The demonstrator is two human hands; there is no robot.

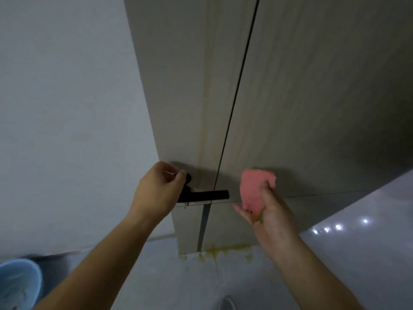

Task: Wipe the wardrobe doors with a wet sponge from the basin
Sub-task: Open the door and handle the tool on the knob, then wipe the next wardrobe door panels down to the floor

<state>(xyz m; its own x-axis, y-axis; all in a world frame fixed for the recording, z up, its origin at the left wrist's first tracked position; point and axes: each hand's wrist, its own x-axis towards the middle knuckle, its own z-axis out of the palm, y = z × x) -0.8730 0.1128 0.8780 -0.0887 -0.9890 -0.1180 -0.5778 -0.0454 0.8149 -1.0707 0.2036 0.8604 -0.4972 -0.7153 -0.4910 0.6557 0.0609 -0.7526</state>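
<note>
**Desk:** Where is the sponge?

**Photographer:** The pink sponge (254, 189) is just right of the black handle (207, 195), level with it, in front of the right wardrobe door (312, 97). Whether it touches the panel cannot be told; its shadow falls on the wood behind it.

**Desk:** Who has it?

**Photographer:** The right hand (271, 220), below and right of the handle. Its grip is clamped on the sponge, thumb across the front and fingers curled behind.

**Desk:** And the other hand?

**Photographer:** The left hand (156, 189) is at the handle's left end. Its grip is closed, thumb and forefinger pinching a small black knob (188, 179) just above the bar.

**Desk:** Surroundings?

**Photographer:** The left wardrobe door (178, 97) rises above the handle, and a dark seam divides it from the right door. Yellow stains (223, 252) mark the floor (357, 253) directly below the handle, at the wardrobe's foot. A pale wall (67, 108) stands to the handle's left. A blue basin (17, 280) sits far down-left of the handle, cut off by the frame edge.
</note>
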